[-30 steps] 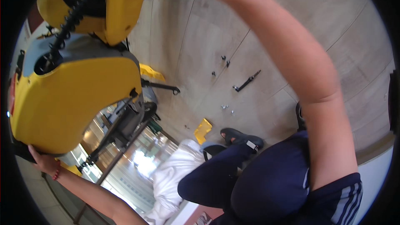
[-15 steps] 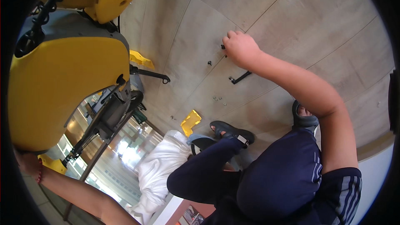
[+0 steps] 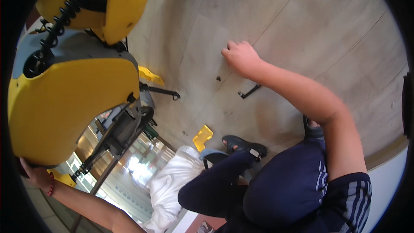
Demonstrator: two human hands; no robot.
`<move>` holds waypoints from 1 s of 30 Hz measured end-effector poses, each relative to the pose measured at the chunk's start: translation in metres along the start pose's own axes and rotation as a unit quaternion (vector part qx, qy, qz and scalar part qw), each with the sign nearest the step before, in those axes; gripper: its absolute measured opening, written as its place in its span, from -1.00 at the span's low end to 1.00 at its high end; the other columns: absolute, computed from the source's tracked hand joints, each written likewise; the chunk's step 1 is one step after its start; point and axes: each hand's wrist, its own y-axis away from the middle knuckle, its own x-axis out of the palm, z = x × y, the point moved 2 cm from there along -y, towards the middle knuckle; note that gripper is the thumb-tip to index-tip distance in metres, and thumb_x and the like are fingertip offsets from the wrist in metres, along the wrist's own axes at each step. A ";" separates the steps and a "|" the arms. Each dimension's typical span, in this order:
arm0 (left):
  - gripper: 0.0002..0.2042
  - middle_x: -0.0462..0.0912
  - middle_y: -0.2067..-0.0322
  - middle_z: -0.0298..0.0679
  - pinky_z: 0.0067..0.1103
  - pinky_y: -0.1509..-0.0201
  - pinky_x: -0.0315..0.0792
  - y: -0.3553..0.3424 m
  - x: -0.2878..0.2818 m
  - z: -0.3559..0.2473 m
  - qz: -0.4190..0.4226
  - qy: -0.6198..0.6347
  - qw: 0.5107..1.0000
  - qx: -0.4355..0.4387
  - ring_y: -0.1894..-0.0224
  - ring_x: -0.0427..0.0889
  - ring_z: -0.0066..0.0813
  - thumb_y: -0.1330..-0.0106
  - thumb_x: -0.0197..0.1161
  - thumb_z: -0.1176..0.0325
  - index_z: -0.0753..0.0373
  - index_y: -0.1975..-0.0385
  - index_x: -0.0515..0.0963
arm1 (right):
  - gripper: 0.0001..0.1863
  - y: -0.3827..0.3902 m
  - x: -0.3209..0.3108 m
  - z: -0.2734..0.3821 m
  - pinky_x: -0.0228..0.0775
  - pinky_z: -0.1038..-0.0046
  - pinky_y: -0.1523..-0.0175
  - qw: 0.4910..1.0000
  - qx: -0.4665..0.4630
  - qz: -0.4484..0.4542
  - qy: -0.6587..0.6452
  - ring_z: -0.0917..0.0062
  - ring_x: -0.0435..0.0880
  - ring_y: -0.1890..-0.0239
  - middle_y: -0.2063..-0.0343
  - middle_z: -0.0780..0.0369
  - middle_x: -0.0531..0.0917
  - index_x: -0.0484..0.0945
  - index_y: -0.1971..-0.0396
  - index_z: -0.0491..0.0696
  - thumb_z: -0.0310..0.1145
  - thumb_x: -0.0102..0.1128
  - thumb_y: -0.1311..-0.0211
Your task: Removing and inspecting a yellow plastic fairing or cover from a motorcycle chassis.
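My right hand (image 3: 240, 56) reaches out over the pale wooden floor (image 3: 302, 26), fingers curled downward near a small dark screw (image 3: 218, 78); whether it holds something I cannot tell. A black hex key (image 3: 249, 91) lies just below that hand. My left hand (image 3: 33, 171) grips the lower edge of a large yellow machine body (image 3: 64, 103) at the left. A second yellow shell with a black coiled cable (image 3: 69, 8) sits above it.
A small yellow part (image 3: 202, 137) and tiny screws (image 3: 227, 113) lie on the floor. A black bracket arm (image 3: 161, 91) and another yellow piece (image 3: 150, 75) stick out from the machine. White cloth (image 3: 170, 185) lies beside my knees in dark blue trousers (image 3: 276, 190). A black sandal (image 3: 243, 144) is on my foot.
My right arm has swung down from overhead and its hand has moved across the floor, ending further left near the small screw. The view has shifted; my left hand still holds the yellow body.
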 end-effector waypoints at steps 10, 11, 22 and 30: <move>-0.66 0.47 -0.01 0.05 -0.42 -0.11 0.38 -0.021 -0.032 -0.053 -0.111 0.152 0.980 -0.069 -0.02 0.50 -0.08 -0.26 0.16 0.51 0.17 -0.05 0.49 | -0.82 -0.023 -0.045 -0.051 0.43 0.40 0.32 0.891 0.197 0.025 -0.408 0.38 0.59 0.45 0.54 0.14 0.60 0.53 0.44 -0.15 -0.43 0.20 0.12; -0.66 0.47 -0.01 0.05 -0.42 -0.11 0.38 -0.020 -0.030 -0.053 -0.118 0.149 0.980 -0.065 -0.02 0.50 -0.08 -0.26 0.16 0.51 0.17 -0.05 0.49 | -0.83 -0.025 -0.049 -0.055 0.41 0.46 0.34 0.839 0.217 0.013 -0.499 0.49 0.56 0.47 0.54 0.19 0.59 0.52 0.45 -0.15 -0.41 0.22 0.08; -0.58 0.36 -0.16 -0.03 -0.49 -0.17 0.36 -0.044 -0.053 -0.087 -0.107 0.413 0.891 -0.156 -0.09 0.45 -0.30 -0.37 0.10 0.33 0.50 -0.11 0.32 | -0.78 -0.069 -0.192 -0.045 0.47 0.55 0.18 0.816 0.049 -0.238 -0.524 0.63 0.59 0.37 0.41 0.26 0.64 0.57 0.28 -0.17 -0.32 0.14 -0.22; -0.69 0.49 0.00 0.03 -0.47 -0.05 0.42 -0.060 -0.069 -0.100 -0.086 0.566 0.740 -0.354 0.05 0.53 -0.25 -0.37 0.09 0.41 0.47 -0.02 0.38 | -0.87 -0.082 -0.252 -0.031 0.43 0.55 0.42 0.735 0.000 -0.299 -0.608 0.60 0.58 0.53 0.58 0.17 0.61 0.56 0.40 -0.23 -0.46 0.18 -0.13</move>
